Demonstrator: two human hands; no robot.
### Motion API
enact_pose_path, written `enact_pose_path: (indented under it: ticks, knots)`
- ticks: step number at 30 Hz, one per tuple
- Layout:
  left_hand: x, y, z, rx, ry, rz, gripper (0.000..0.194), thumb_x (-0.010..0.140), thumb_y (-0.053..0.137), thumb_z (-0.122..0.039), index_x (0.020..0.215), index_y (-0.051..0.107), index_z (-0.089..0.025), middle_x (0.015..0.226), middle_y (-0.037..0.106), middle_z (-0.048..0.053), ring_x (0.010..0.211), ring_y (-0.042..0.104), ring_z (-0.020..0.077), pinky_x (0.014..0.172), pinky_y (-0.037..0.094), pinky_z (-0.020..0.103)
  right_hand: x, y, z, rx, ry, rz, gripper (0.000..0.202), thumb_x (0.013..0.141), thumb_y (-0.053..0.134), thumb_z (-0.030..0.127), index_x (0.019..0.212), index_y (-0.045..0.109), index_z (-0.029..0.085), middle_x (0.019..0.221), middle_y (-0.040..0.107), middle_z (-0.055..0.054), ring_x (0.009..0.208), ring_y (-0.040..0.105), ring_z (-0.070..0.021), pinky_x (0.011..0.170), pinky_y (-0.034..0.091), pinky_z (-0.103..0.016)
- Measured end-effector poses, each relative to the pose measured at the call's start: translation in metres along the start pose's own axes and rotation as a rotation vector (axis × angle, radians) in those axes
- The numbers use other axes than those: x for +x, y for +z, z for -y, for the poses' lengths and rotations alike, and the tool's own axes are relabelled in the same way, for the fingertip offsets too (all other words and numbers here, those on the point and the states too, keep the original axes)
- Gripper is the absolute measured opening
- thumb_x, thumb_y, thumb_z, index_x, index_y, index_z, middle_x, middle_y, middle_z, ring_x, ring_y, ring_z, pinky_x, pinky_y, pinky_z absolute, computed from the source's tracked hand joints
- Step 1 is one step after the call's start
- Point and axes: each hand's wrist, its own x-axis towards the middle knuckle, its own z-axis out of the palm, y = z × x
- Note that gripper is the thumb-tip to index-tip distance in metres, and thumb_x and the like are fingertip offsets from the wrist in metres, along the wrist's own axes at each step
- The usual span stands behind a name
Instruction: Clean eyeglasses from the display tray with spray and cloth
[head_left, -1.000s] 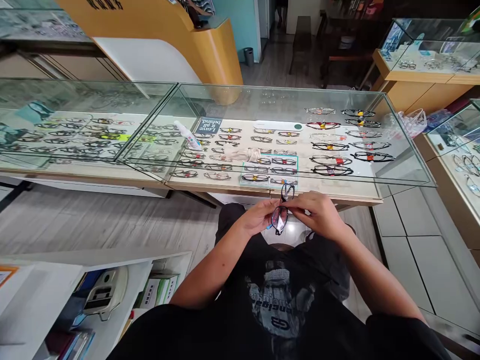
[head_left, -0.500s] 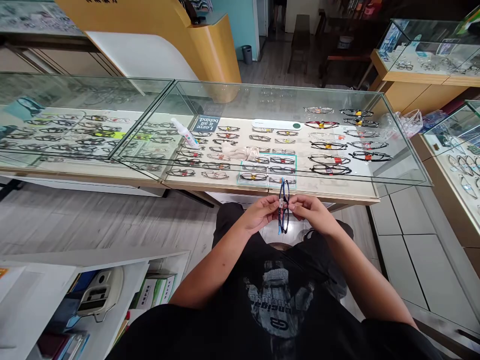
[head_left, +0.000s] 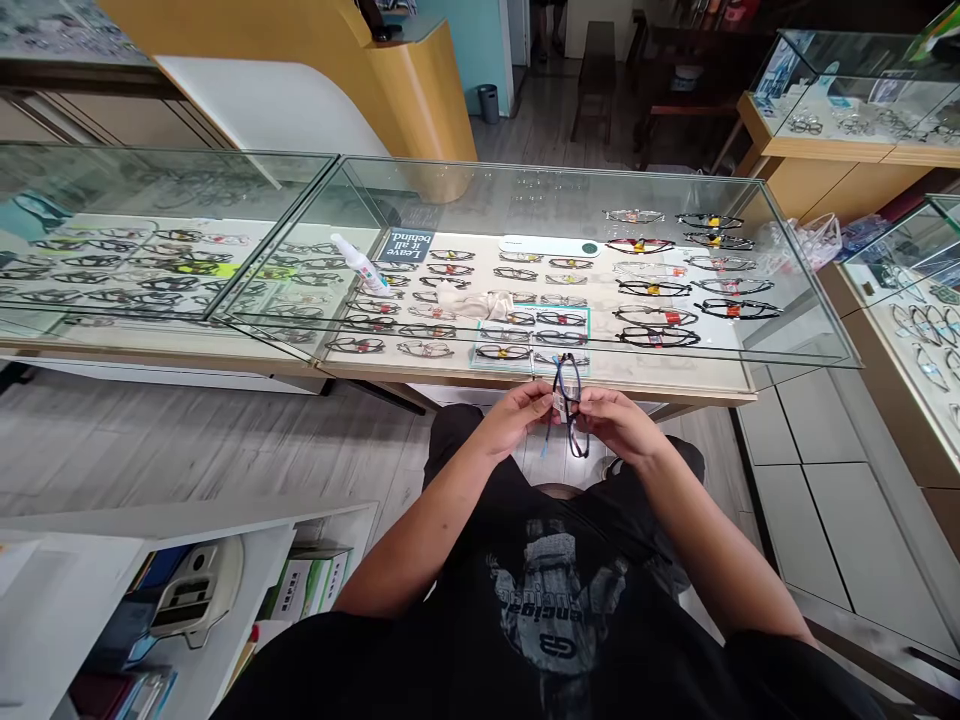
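Between my two hands is a pair of eyeglasses (head_left: 577,437) with a dark frame and blue temples, turned on end in front of the counter edge. A small pale tag shows near its middle. My left hand (head_left: 517,415) pinches it from the left, thumb and fingers together. From the other side my right hand (head_left: 616,420) grips it with thumb and fingertips. Just beyond, on the glass counter, a crumpled pale cloth (head_left: 475,303) and a white spray bottle (head_left: 360,266) lie above rows of glasses.
The glass display case (head_left: 675,375) runs across in front of me, several frames inside. At lower left stands a white shelf unit (head_left: 262,545) with a beige device (head_left: 201,590) and books. A plastic bag (head_left: 814,240) sits beyond the case's right end.
The eyeglasses have turned in my hands: the lower lens swings right and a blue-tipped temple now angles down to the left. Both hands keep their hold. The view has shifted slightly.
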Motion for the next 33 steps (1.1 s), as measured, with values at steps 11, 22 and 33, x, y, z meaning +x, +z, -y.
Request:
enact_pose_path:
  ticks: [11, 22, 33]
  knots:
    - [-0.003, -0.044, -0.035, -0.255, -0.281, 0.067, 0.025, 0.081, 0.087, -0.015, 0.104, 0.076, -0.015, 0.080, 0.061, -0.001, 0.047, 0.031, -0.0017, 0.048, 0.032, 0.015, -0.016, -0.023, 0.015, -0.015, 0.145, 0.172, 0.020, 0.073, 0.088, 0.030, 0.071, 0.074, 0.017, 0.072, 0.075, -0.005, 0.060, 0.060, -0.0130, 0.052, 0.047, -0.023]
    - [-0.001, -0.023, -0.022, -0.399, -0.139, -0.032, 0.036, 0.080, 0.070, -0.010, 0.115, 0.076, -0.016, 0.104, 0.075, 0.008, 0.071, 0.064, 0.0113, 0.066, 0.050, 0.025, -0.026, -0.022, 0.011, 0.097, 0.078, 0.196, 0.020, 0.086, 0.086, 0.035, 0.093, 0.074, 0.020, 0.119, 0.082, -0.013, 0.103, 0.081, -0.0289, 0.071, 0.066, -0.034]
    - [-0.003, 0.003, 0.005, -0.082, -0.003, -0.058, 0.038, 0.090, 0.082, -0.050, 0.094, 0.075, -0.013, 0.076, 0.059, 0.002, 0.064, 0.056, 0.0096, 0.063, 0.048, 0.024, -0.024, -0.008, 0.005, 0.157, -0.164, 0.051, 0.021, 0.085, 0.087, 0.039, 0.094, 0.079, 0.022, 0.112, 0.079, -0.009, 0.106, 0.075, -0.0253, 0.094, 0.062, -0.040]
